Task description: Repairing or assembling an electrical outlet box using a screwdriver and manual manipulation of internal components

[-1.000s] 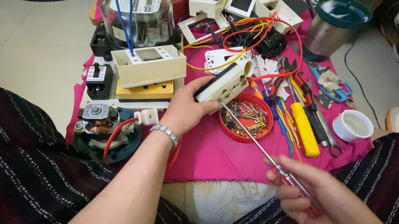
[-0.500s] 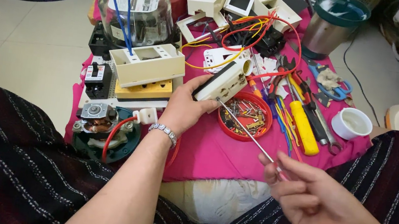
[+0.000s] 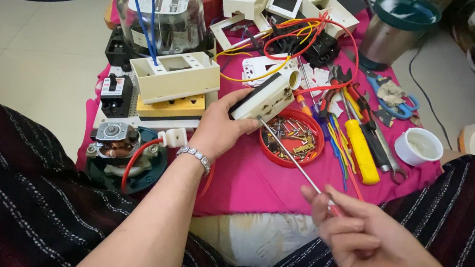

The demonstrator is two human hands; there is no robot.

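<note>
My left hand (image 3: 221, 128), with a silver bracelet on the wrist, grips a cream electrical box (image 3: 268, 96) tilted above the pink cloth. My right hand (image 3: 359, 237) holds a thin screwdriver (image 3: 293, 157) by its red handle; the metal shaft points up-left and its tip touches the lower edge of the box. Just behind the shaft sits a red round lid (image 3: 292, 139) holding several screws.
On the pink cloth (image 3: 261, 183) lie a yellow-handled screwdriver (image 3: 362, 152), pliers, blue scissors (image 3: 397, 100), red and yellow wires (image 3: 287, 41), a white cup (image 3: 419, 146), cream switch boxes (image 3: 174, 76), a glass meter dome (image 3: 158, 14) and a small motor (image 3: 118, 144). A steel kettle (image 3: 398, 26) stands at the back.
My right hand has moved up and left, bringing the screwdriver tip from over the red lid to the box. My left hand has tilted the box slightly.
</note>
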